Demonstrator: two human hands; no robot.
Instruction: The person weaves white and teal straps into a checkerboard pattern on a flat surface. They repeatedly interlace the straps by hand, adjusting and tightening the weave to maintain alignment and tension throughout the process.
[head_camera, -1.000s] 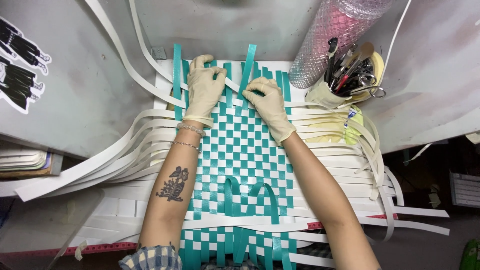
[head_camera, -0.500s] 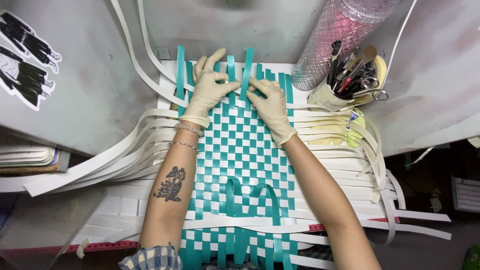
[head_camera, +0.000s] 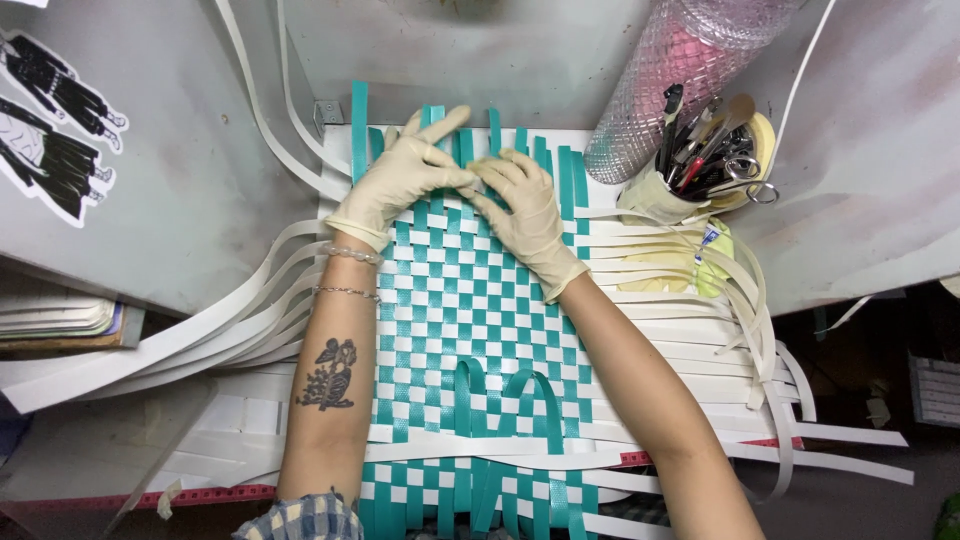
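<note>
Cream gloves cover the left hand and right hand on a teal-and-white checkered mat. White strips fan out at nine and three o'clock; a pink-tinted clear bottle stands at one o'clock, black-and-white stickers at ten.

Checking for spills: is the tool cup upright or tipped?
Upright: the cup stands on the table beside the mat, tools sticking up from its open top.
</note>
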